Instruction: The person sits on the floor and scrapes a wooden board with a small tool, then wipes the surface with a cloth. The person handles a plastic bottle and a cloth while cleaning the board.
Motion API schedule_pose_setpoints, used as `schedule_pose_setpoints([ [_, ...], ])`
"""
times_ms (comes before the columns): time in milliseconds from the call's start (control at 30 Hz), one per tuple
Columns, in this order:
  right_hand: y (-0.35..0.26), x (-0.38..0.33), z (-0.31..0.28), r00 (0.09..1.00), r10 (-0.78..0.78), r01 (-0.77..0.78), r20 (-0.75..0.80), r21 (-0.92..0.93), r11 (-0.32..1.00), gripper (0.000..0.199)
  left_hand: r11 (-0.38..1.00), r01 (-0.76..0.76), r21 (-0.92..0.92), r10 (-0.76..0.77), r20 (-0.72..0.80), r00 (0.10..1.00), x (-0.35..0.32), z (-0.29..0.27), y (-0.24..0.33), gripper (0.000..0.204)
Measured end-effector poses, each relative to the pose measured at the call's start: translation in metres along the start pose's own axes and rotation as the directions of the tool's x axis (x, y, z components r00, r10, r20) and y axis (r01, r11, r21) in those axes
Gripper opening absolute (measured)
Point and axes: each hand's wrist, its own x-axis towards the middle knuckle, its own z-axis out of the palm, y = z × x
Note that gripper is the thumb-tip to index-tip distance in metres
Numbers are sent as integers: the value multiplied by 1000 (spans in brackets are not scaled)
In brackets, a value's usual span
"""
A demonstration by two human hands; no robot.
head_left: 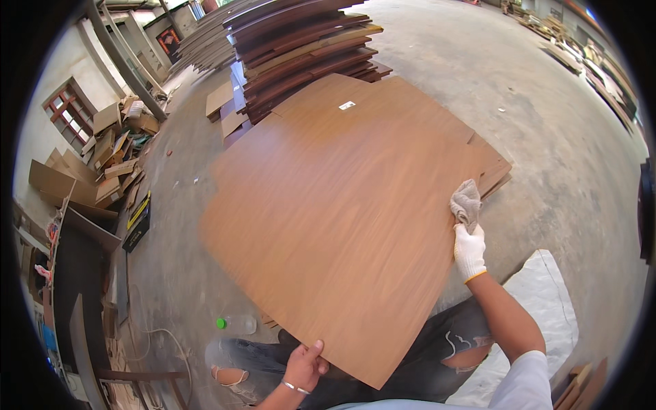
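Observation:
A large brown wood-grain panel [328, 225] spans the space in front of my lap, tilted toward me. My bare left hand [305, 367] grips its near left edge, thumb on top and the other fingers partly hidden below. At the panel's right edge, my right hand [469, 249], in a white knit glove, is closed around a crumpled grey-beige cloth [466, 203]. The cloth rests against that edge; whether some fingers also hold the panel, I cannot tell. More brown panels [493, 167] stick out from under its right corner. A small white label [347, 106] lies near the far edge.
Beyond the panel rises a tall stack of dark boards [301, 58]. Cardboard scraps [102, 171] are heaped along the left wall. A clear bottle with a green cap [239, 324] lies left of my knees. A white sheet [547, 301] covers floor at right.

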Motion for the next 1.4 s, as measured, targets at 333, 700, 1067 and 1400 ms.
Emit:
schedule_pose_setpoints([
  [333,-10,39,13,967,98,-8,235,-355,935,41,974,226,-16,-226,10,974,-3,33,-65,25],
  [700,-18,-29,-19,805,-216,559,553,-584,589,97,961,275,-31,-255,289,923,79,120,-40,37],
  [1067,-62,-167,-61,862,-75,455,501,-701,549,86,973,225,45,-227,322,919,80,130,-27,38],
  [1400,-57,-225,73,579,-177,733,796,-413,540,69,776,-502,383,490,135,861,0,80,102,22],
])
